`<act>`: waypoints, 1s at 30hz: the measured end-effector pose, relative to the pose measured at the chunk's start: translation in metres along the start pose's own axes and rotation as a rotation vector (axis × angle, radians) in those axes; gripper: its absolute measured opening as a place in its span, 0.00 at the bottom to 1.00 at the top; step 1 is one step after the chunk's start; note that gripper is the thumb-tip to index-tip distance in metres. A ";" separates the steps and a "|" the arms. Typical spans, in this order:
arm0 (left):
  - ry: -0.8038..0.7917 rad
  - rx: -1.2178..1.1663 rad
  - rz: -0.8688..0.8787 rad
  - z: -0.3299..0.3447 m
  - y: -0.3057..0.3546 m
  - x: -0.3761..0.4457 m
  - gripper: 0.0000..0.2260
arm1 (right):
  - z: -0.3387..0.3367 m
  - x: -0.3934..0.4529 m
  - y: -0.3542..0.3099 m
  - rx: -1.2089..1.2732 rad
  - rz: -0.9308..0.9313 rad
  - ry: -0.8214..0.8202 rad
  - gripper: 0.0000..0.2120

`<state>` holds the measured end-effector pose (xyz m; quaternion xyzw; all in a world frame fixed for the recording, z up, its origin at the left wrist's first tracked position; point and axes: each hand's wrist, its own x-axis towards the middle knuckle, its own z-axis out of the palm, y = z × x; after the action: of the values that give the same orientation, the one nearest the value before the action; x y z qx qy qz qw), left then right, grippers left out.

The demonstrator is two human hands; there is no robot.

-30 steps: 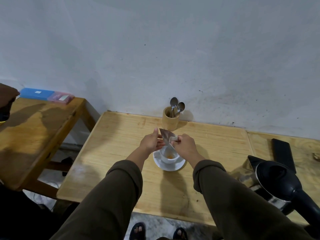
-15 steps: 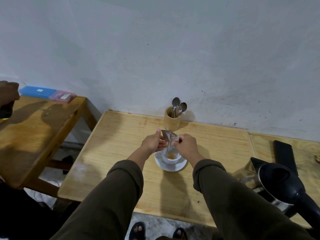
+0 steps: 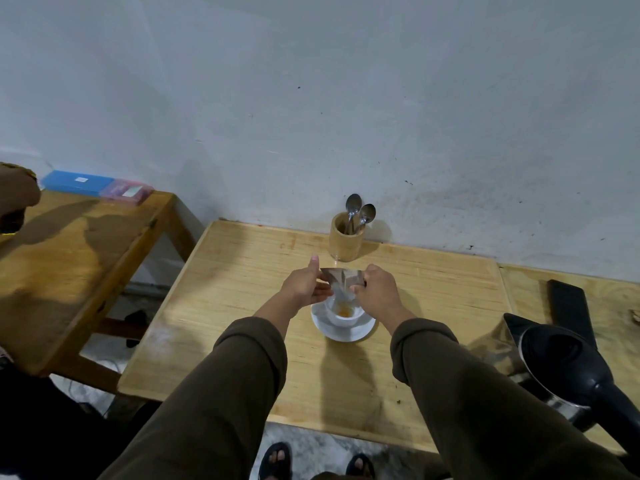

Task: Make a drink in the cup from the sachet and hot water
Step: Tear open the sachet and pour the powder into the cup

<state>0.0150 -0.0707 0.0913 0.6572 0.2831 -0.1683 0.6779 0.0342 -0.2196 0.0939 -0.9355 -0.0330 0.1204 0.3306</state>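
Note:
A white cup (image 3: 346, 316) stands on a white saucer (image 3: 341, 332) in the middle of the light wooden table (image 3: 242, 289). Orange powder lies at the cup's bottom. Directly above the cup I hold a silvery sachet (image 3: 341, 279), tipped mouth-down into it. My left hand (image 3: 304, 289) pinches the sachet's left end and my right hand (image 3: 377, 292) pinches its right end. A black electric kettle (image 3: 568, 362) sits at the table's right edge.
A bamboo holder (image 3: 346, 242) with two spoons (image 3: 360, 214) stands against the wall behind the cup. A black flat object (image 3: 568, 306) lies beyond the kettle. A darker wooden table (image 3: 69, 258) at left carries blue and pink boxes (image 3: 97, 185); another person's hand (image 3: 15, 194) shows at the far left.
The sachet has been tilted flatter and lowered closer over the cup, with both hands still on it. My head has shifted slightly, so the kettle sits a little further right.

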 end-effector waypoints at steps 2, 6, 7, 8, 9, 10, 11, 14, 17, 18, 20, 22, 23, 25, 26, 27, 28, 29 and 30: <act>0.001 -0.022 -0.021 -0.001 0.001 -0.001 0.26 | 0.001 -0.001 0.002 -0.071 -0.046 -0.026 0.07; -0.017 -0.030 -0.053 -0.001 0.002 -0.003 0.25 | 0.001 -0.003 0.003 -0.118 -0.066 -0.040 0.12; -0.027 -0.039 -0.061 -0.002 0.003 -0.004 0.24 | 0.001 -0.004 0.003 -0.128 -0.067 -0.042 0.13; -0.041 -0.053 -0.069 -0.003 0.003 -0.005 0.23 | 0.000 -0.005 0.002 -0.146 -0.075 -0.041 0.10; -0.057 -0.065 -0.077 -0.003 0.004 -0.007 0.20 | -0.002 -0.007 0.002 -0.161 -0.083 -0.037 0.07; -0.074 -0.070 -0.082 -0.004 0.004 -0.009 0.16 | -0.004 -0.009 0.001 -0.161 -0.085 -0.030 0.06; -0.089 -0.065 -0.085 -0.005 0.004 -0.010 0.11 | -0.005 -0.011 0.000 -0.149 -0.084 -0.019 0.05; -0.116 -0.064 -0.059 -0.009 0.002 -0.013 0.07 | -0.008 -0.019 -0.001 -0.136 -0.073 0.022 0.17; -0.106 -0.078 0.007 -0.015 0.001 -0.015 0.06 | -0.011 -0.025 -0.011 -0.057 -0.077 0.141 0.35; -0.083 -0.081 0.035 -0.017 0.000 -0.014 0.05 | -0.011 -0.025 -0.016 0.042 -0.033 0.171 0.36; -0.010 -0.065 0.096 -0.023 0.000 -0.012 0.07 | -0.007 -0.024 -0.028 0.252 0.060 0.201 0.28; 0.071 -0.013 0.148 -0.030 -0.002 -0.010 0.10 | 0.001 -0.024 -0.039 0.374 0.123 0.186 0.20; 0.115 0.035 0.174 -0.035 -0.003 -0.009 0.11 | 0.006 -0.026 -0.044 0.409 0.137 0.166 0.17; 0.207 0.138 0.217 -0.047 -0.007 -0.011 0.09 | 0.018 -0.028 -0.053 0.402 0.155 0.122 0.14; 0.240 0.175 0.235 -0.053 -0.010 -0.011 0.07 | 0.025 -0.028 -0.057 0.379 0.164 0.103 0.13; 0.261 0.202 0.251 -0.059 -0.013 -0.012 0.05 | 0.032 -0.028 -0.061 0.360 0.167 0.088 0.11; 0.273 0.224 0.261 -0.065 -0.017 -0.012 0.04 | 0.039 -0.028 -0.065 0.329 0.173 0.072 0.09; 0.283 0.249 0.264 -0.071 -0.021 -0.012 0.04 | 0.046 -0.026 -0.069 0.293 0.177 0.055 0.08; 0.292 0.276 0.262 -0.076 -0.026 -0.010 0.04 | 0.054 -0.025 -0.073 0.256 0.189 0.038 0.08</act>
<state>-0.0205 0.0007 0.0786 0.7921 0.2647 -0.0194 0.5496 -0.0020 -0.1330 0.1045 -0.8867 0.0773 0.1365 0.4348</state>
